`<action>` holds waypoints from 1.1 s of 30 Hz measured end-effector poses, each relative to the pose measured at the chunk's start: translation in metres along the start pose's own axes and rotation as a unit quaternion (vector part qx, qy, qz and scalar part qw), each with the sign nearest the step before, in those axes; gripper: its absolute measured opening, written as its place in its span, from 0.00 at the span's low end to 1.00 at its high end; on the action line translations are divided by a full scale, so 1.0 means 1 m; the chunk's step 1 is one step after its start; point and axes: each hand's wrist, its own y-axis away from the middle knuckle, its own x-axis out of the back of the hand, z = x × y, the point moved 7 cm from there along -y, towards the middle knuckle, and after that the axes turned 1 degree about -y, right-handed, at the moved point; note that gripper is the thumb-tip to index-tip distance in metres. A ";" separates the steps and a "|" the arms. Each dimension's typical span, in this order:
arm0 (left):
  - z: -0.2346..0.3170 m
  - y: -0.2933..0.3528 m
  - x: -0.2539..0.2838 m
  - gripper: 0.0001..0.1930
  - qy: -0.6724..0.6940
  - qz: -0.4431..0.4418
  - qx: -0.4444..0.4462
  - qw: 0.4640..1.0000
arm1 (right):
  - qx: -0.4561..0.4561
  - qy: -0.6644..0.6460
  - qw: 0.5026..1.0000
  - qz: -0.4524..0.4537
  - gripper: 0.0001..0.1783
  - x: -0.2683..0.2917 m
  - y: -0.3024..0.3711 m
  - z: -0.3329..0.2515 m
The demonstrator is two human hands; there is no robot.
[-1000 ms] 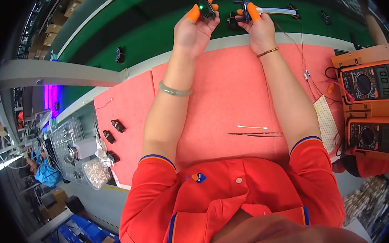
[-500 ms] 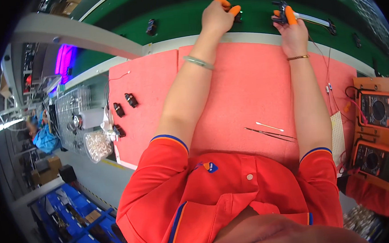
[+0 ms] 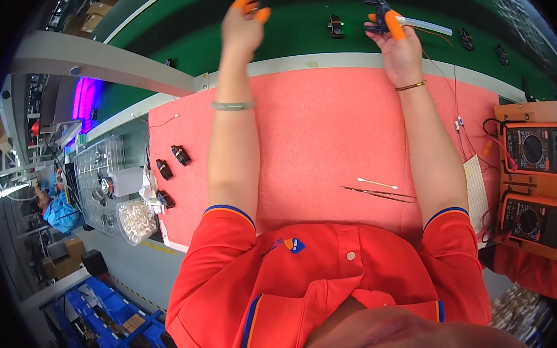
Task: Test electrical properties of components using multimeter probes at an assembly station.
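Note:
My left hand (image 3: 243, 20) is raised over the green conveyor belt (image 3: 295, 29). Its orange-capped thumb and fingertip are pinched together with nothing visible between them. My right hand (image 3: 398, 42) is farther right at the belt's near edge and grips a small black part (image 3: 379, 8) in its fingertips, one of them orange-capped. A thin white tube (image 3: 425, 24) runs right from that part. Another small black part (image 3: 335, 25) lies on the belt between my hands, apart from both.
A pink mat (image 3: 320, 127) covers the bench, with tweezers (image 3: 378, 194) and a cotton swab (image 3: 377, 182) on it. Three small black parts (image 3: 180, 156) lie at its left edge beside a clear parts tray (image 3: 100, 185). Two orange multimeters (image 3: 537, 150) and thin wires (image 3: 456, 99) sit at right.
My left hand has moved left, away from my right hand. The black part it held a second ago is out of its fingers, and a black part now lies on the belt between my hands.

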 end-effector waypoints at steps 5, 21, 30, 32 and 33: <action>0.059 0.035 -0.084 0.20 0.291 -0.121 0.005 0.949 | 0.032 0.090 0.994 -0.051 0.15 -0.023 0.011 -0.003; 0.068 0.052 -0.095 0.21 0.308 -0.120 -0.044 0.943 | 0.058 0.126 0.988 -0.064 0.15 -0.024 0.011 0.002; 0.045 0.039 -0.080 0.21 0.228 -0.066 0.010 0.971 | 0.079 0.346 0.926 0.128 0.11 0.049 -0.020 -0.065; 0.045 0.033 -0.085 0.21 0.246 -0.071 0.029 0.966 | 0.053 0.681 0.707 0.186 0.15 0.078 -0.020 -0.092; 0.043 0.032 -0.087 0.21 0.251 -0.071 0.040 0.964 | 0.054 0.683 0.703 0.190 0.15 0.084 -0.022 -0.090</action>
